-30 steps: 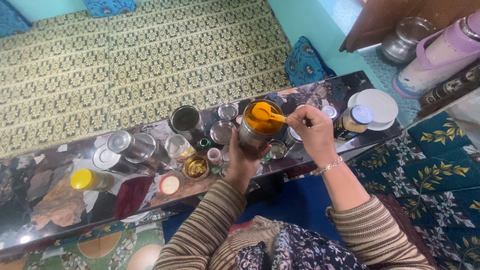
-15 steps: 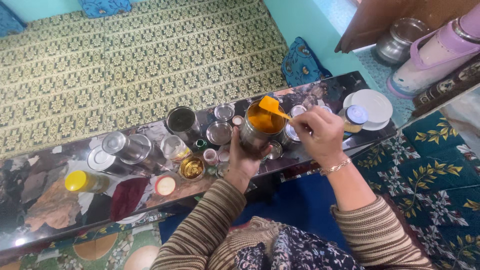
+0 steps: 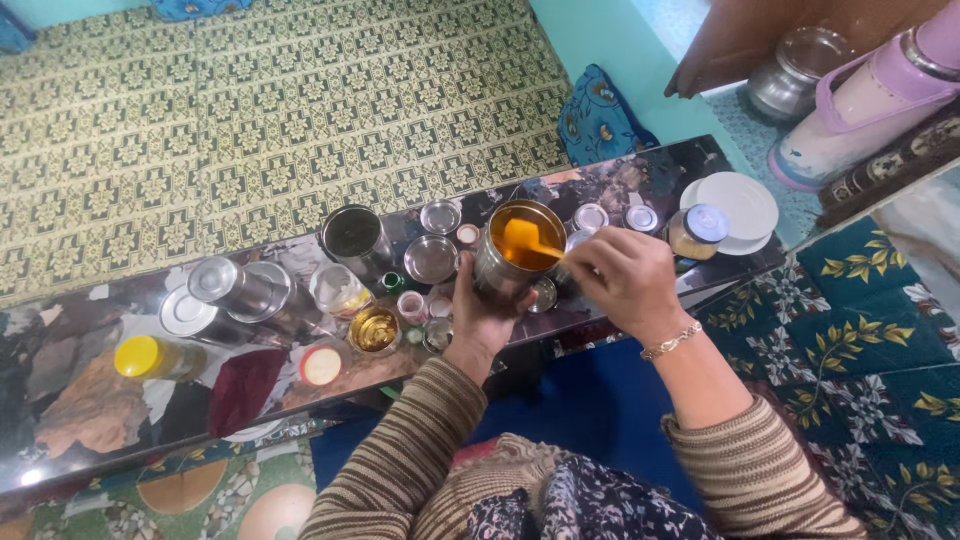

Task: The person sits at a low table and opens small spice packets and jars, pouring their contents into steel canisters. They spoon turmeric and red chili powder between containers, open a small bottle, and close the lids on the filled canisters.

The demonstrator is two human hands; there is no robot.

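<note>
Centre of frame: left hand (image 3: 478, 318) clasping steel canister (image 3: 512, 262) on tabletop (image 3: 120, 400); right hand (image 3: 618, 278) pinching orange spoon (image 3: 527, 240), handle angled lower right, bowl inside canister mouth.

green patterned carpet (image 3: 250, 110), turquoise wall (image 3: 620, 50), glossy dark low table (image 3: 90, 400), blue floral bedding (image 3: 870, 330)

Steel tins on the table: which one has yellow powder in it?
The steel tin gripped by the left hand, with the right hand's orange spoon inside; the other open tin looks dark.
</note>
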